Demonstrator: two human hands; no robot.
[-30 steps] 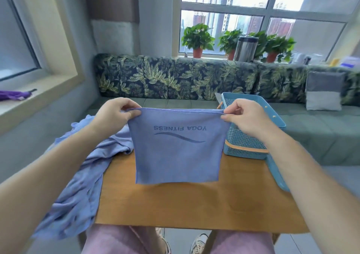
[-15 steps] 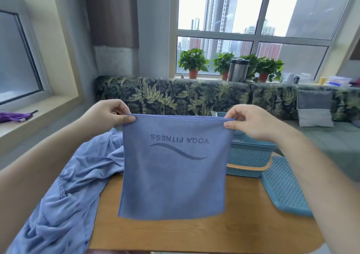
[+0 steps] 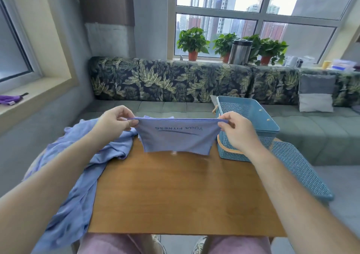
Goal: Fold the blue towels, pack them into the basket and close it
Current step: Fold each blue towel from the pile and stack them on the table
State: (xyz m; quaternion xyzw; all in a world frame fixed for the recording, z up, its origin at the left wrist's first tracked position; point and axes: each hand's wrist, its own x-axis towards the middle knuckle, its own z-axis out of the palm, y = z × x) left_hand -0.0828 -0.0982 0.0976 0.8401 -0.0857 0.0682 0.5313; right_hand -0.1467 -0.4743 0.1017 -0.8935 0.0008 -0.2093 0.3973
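Head view: the left grip (image 3: pixel 115 121) and the right grip (image 3: pixel 236 131) each pinch one upper corner of the blue towel (image 3: pixel 175 140), thumb against fingers, so both are closed on cloth. The towel is held up over the far part of the bench (image 3: pixel 175 195), stretched taut between the two grips. Its top edge runs straight from left to right and the rest hangs below, with the printed lettering upside down. Whether the lower hem touches the wood cannot be told.

The relation that matters is with the basket (image 3: pixel 269 126). It stands open at the far right corner of the bench, just beyond the right grip, and its length runs away from the person. The towel's long axis lies across the person, at right angles to that. The right grip is clearly the nearer of the two; the left grip is a full towel-width further off.

The towel looks wider than the basket's mouth as it is held. It probably needs another fold, left corner brought over to right, before it goes in. The lid (image 3: pixel 300 170) lies off the basket, slanting along the bench's right edge. The heap of unfolded towels (image 3: pixel 78 176) drapes over the left side.
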